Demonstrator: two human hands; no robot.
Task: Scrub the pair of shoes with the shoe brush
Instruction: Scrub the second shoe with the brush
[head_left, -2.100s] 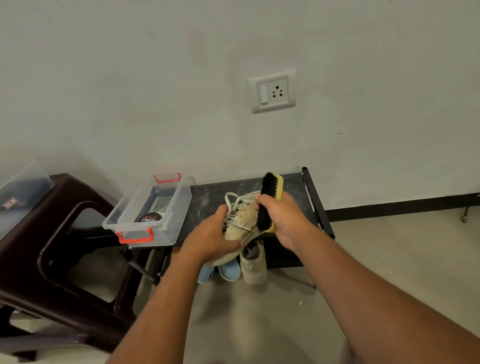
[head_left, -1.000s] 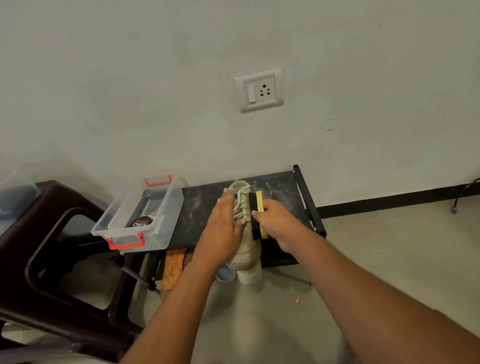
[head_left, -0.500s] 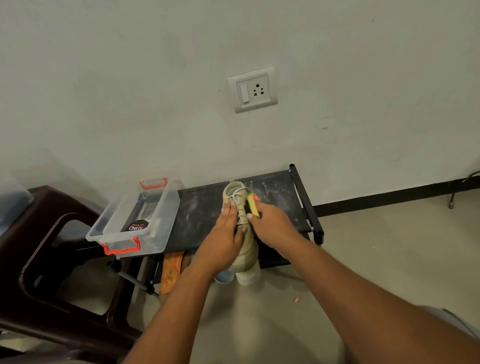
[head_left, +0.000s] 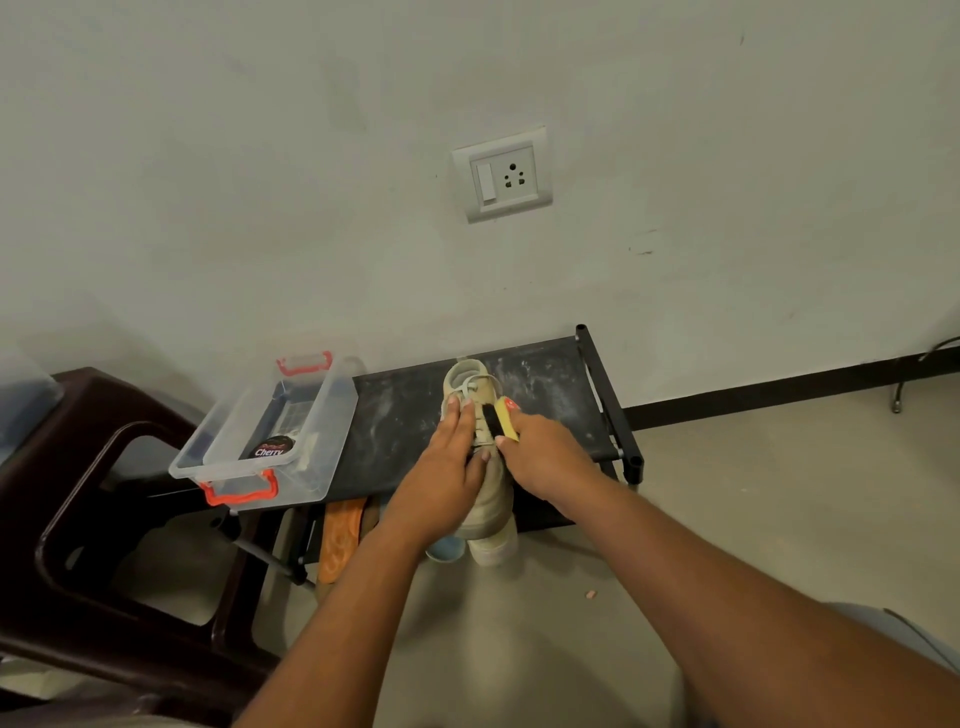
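Beige canvas with pale laces: that's the shoe (head_left: 491, 499) I'm working on. It lies lengthwise on the top shelf of the black rack (head_left: 550, 384), its opening toward the wall and its toe hanging past the front edge, so the whole upper faces me. My left hand (head_left: 441, 473) rests on it, fingers (head_left: 458, 418) straight and pressed together along the laces and thumb on the tongue side. I judge that flat press is there to pin the shoe so it can't skid under the strokes. My right hand (head_left: 545, 457) grips the brush (head_left: 503, 418) by its yellow back, fingers curled round it, black bristles turned against the shoe's right flank just beside my left fingertips. The scrubbing looks to be in hand on this side. The other shoe (head_left: 493, 552) sits below, only its toe showing under the one I hold, so I take it the pair is half done at best. A clear box (head_left: 332, 431) with red handles stands further left on the same shelf with a polish tin (head_left: 271, 448) inside — near, but apart from my hands. A brown chair (head_left: 78, 467) stands beyond it.
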